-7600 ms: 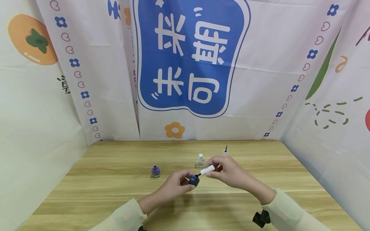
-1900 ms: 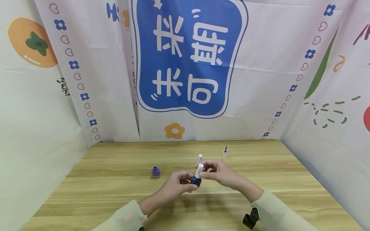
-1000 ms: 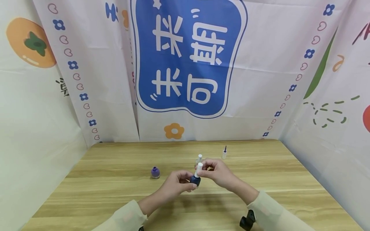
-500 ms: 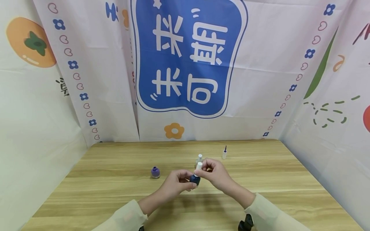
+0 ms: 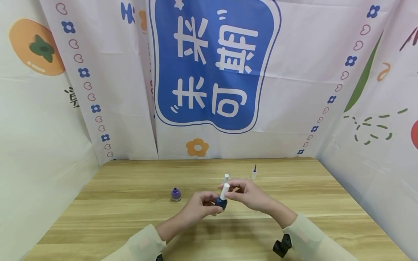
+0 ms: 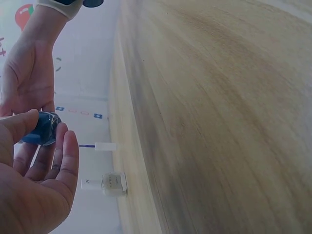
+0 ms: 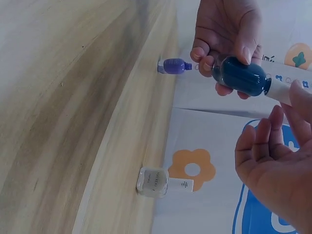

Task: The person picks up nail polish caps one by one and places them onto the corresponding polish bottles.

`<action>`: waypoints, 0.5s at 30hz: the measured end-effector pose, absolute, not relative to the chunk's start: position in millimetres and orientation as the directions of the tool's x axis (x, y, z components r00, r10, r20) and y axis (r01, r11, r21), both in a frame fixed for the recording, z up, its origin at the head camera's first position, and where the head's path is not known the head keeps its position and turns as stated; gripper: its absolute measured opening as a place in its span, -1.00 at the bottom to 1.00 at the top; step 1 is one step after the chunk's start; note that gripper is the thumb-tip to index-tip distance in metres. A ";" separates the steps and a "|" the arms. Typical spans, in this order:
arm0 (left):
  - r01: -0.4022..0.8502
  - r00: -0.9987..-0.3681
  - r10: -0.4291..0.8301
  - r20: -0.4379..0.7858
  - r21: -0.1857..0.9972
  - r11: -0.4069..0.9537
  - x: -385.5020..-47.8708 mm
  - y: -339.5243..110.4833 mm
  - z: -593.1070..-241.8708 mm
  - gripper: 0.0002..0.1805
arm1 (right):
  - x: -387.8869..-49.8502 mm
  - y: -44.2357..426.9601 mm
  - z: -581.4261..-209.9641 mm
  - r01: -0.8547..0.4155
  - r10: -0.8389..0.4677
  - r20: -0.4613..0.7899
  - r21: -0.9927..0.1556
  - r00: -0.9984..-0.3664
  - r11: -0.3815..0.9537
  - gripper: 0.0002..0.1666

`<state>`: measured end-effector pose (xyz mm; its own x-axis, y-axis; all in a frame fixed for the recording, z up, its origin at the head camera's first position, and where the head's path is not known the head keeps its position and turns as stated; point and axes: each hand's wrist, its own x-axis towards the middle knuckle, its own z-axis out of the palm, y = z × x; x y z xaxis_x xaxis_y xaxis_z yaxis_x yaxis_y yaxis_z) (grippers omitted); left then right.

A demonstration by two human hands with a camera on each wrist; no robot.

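Observation:
A dark blue polish bottle point(image 5: 221, 203) is held above the table by my left hand point(image 5: 200, 208), its thumb and fingers around the glass. The white cap point(image 5: 224, 191) stands at the bottle's neck, tilted slightly right. My right hand point(image 5: 253, 195) has its thumb and fingertips at the cap. In the right wrist view the blue bottle point(image 7: 241, 75) lies between left thumb and fingers, and the right thumb point(image 7: 300, 100) touches the white cap point(image 7: 279, 91); the other right fingers are loosely bent. The left wrist view shows the blue bottle point(image 6: 44, 128) partly covered by fingers.
An uncapped purple bottle point(image 5: 176, 194) stands on the table point(image 5: 130, 203) to the left. Behind my right hand is a clear bottle point(image 7: 153, 182) with a white cap. A white cap with its purple brush upward point(image 5: 254, 172) stands at the back right. Printed curtains point(image 5: 300, 108) surround the table.
Earlier the white cap was tilted out from the bottle with its dark brush showing; now it sits at the neck. Over the last second, my right hand has shifted slightly around the cap.

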<state>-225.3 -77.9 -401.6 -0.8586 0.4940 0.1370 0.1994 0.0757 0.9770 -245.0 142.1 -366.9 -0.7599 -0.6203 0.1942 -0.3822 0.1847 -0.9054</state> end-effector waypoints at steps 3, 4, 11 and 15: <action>0.192 -0.860 0.494 0.129 0.978 0.078 -225.1 -77.4 -401.1 -0.73 | -245.3 142.7 -366.1 -0.356 -0.649 0.181 -0.923 -0.739 0.148 -0.62; 0.190 -0.861 0.493 0.127 0.979 0.078 -224.9 -77.4 -401.1 -0.73 | -245.3 142.4 -366.2 -0.346 -0.655 0.176 -0.928 -0.735 0.138 -0.63; 0.188 -0.858 0.495 0.135 0.980 0.060 -223.9 -77.9 -401.3 -0.75 | -243.6 139.0 -367.2 -0.363 -0.604 0.187 -0.914 -0.775 0.183 -0.70; 0.185 -0.857 0.496 0.140 0.982 0.044 -224.1 -78.1 -401.3 -0.75 | -242.7 136.3 -367.1 -0.371 -0.552 0.195 -0.900 -0.811 0.228 -0.76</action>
